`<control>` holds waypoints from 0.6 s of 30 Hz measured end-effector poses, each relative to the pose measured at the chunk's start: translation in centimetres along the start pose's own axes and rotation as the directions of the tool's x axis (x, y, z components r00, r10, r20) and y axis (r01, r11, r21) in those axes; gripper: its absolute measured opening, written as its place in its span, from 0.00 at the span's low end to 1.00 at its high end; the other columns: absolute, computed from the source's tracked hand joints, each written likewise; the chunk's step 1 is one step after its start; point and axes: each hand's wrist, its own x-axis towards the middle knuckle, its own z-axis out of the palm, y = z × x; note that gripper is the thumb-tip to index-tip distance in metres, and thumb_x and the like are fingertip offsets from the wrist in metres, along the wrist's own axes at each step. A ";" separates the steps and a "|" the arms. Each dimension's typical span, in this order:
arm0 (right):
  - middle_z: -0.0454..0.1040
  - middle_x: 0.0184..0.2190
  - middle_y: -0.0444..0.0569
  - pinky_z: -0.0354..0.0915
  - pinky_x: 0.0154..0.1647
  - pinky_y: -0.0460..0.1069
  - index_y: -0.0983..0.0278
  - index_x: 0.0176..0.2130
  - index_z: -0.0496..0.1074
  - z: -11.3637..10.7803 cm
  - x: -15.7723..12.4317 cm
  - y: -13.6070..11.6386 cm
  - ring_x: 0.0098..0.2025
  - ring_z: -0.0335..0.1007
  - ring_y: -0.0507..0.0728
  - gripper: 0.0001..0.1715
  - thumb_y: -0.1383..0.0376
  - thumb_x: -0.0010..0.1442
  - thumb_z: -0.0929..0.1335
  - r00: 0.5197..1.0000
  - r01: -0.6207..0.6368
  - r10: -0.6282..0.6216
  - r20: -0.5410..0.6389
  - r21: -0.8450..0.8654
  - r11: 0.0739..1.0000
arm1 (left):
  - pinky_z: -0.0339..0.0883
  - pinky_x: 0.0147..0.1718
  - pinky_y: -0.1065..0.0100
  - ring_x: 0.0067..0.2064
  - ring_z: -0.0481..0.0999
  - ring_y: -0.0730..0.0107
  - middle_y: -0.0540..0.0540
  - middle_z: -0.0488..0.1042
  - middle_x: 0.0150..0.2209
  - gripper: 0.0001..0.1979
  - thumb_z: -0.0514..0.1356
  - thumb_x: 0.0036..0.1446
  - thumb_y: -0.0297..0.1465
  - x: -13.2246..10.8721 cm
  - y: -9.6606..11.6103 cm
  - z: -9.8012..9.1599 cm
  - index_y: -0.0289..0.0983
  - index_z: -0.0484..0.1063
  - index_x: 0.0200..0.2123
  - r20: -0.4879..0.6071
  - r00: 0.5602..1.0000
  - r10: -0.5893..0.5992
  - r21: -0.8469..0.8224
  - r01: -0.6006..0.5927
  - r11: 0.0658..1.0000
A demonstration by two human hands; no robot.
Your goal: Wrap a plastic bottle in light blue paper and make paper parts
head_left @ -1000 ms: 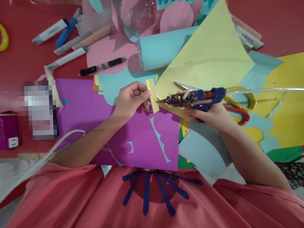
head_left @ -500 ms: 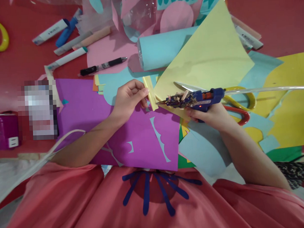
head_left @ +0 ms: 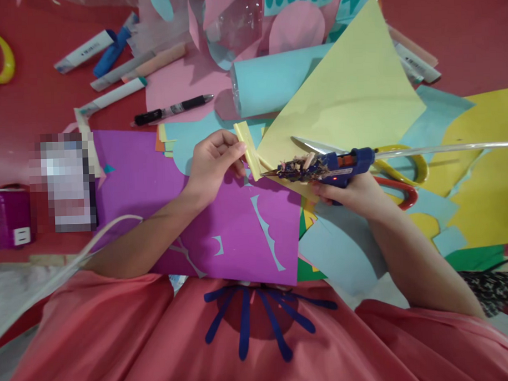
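A small folded strip of pale yellow paper is pinched between the thumb and fingers of my left hand, above the purple sheet. My right hand is wrapped round the handle of a blue glue gun, whose small light glows red. Scraps and dried bits cling to the gun's front part. Its nozzle points left and is at the lower end of the yellow strip. A clear glue stick runs out of its back. Pale blue cut-outs lie on the purple sheet.
Scissors lie behind the gun and my right hand. A large pale yellow sheet and a blue-wrapped bottle are farther back. Markers and a black pen lie back left, a phone at left. A white cord crosses my left forearm.
The yellow strip has tilted and shifted slightly up and left in my left hand, so the nozzle is now nearer its lower end. My right hand has hardly moved.
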 end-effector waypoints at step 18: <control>0.65 0.16 0.42 0.60 0.20 0.46 0.63 0.23 0.67 0.1 0.1 -0.1 0.19 0.58 0.48 0.17 0.54 0.42 0.71 0.999 -0.054 0.053 0.010 0.037 0.998 | 0.62 0.15 0.81 0.15 0.69 0.84 0.58 0.69 0.17 0.15 0.63 0.56 0.28 0.2 0.5 0.0 0.37 0.60 0.21 -0.034 0.998 -0.053 -0.076 0.050 0.996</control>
